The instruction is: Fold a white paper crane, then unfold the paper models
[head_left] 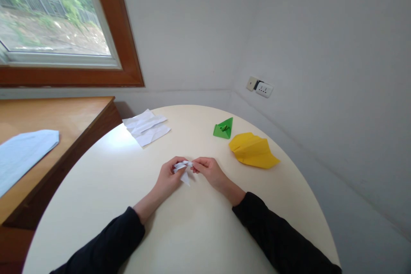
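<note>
Between my two hands, low over the middle of the table, is a small piece of folded white paper (185, 176). My left hand (171, 172) is closed around its left part, the thumb pressing on top. With thumb and fingertips, my right hand (209, 171) pinches the paper's right end. A pointed flap hangs down below the left thumb. My fingers cover much of the paper, so its full shape is hidden.
On the round cream table (192, 231), creased white sheets (149, 127) lie back left. A folded green paper piece (224, 128) and a creased yellow paper piece (252, 150) lie to the right. A wooden desk (80, 113) with a light-blue cloth-like item (25, 154) stands left.
</note>
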Tool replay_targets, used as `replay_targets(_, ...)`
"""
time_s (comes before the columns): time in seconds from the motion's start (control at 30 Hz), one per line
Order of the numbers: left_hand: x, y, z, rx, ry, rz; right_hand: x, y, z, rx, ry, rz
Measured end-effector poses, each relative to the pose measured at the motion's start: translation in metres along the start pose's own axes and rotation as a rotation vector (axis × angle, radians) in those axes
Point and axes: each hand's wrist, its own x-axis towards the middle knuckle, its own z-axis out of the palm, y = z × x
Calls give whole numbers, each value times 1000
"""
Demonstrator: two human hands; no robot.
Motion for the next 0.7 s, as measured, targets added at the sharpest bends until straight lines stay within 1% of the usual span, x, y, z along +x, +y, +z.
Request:
replay_targets(0.1,0,-1,-1,12,-11,49,-3,-2,5,135,10,59)
replay_targets(0.23,0,-4,-2,62,64,205,-6,-5,10,337,7,149)
replay_targets(0.3,0,-4,-1,111,100,261,-6,-6,11,378,6,180)
replay_targets(0.43,-2,-1,0,247,130,326,-7,-6,13,423,-5,220)
replay_targets(0.57,-5,0,0,374,137,393,-8,-7,13,496,-29,256)
replay_targets(0.7,-5,-4,0,414,129,446,-8,-10,11,532,-80,287)
